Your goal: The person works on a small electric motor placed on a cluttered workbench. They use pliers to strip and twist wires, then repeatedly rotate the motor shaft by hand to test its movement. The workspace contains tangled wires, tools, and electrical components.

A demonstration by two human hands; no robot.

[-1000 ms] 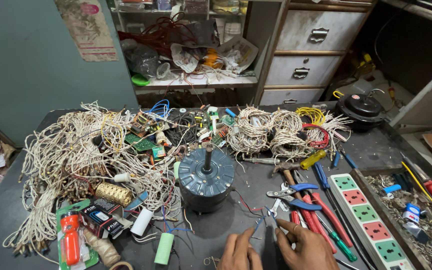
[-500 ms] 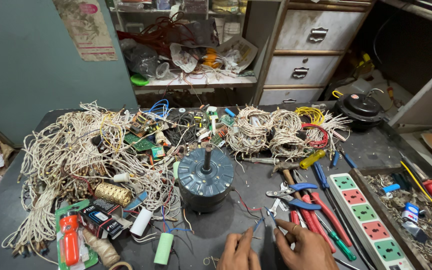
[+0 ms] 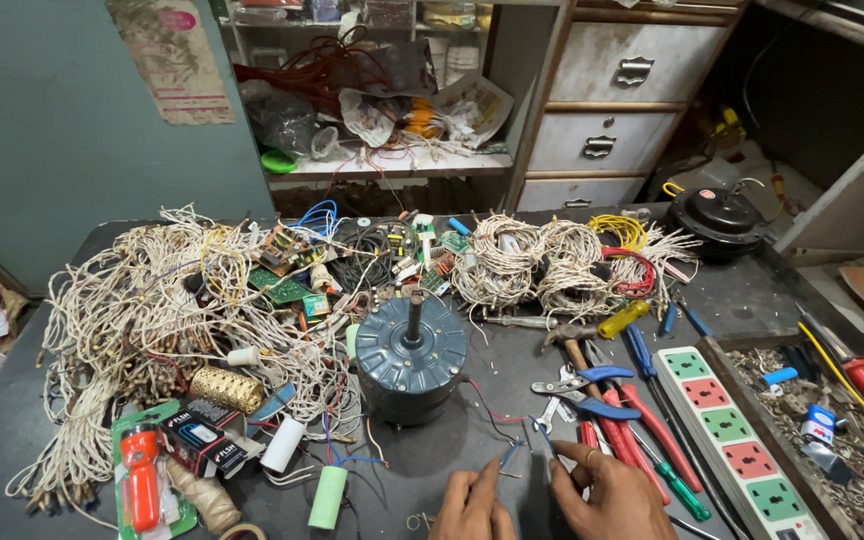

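Pinching a thin blue wire (image 3: pixel 546 440) between the fingertips of my right hand (image 3: pixel 607 495), I keep my left hand (image 3: pixel 472 505) beside it, fingers curled narrow on the bench (image 3: pixel 432 470) and holding nothing I can make out. The wire runs back toward the round blue-grey motor (image 3: pixel 410 355) standing just ahead. Compared with half a second ago, both hands sit almost where they were; the motor and the blue-handled pliers (image 3: pixel 587 385) have not shifted.
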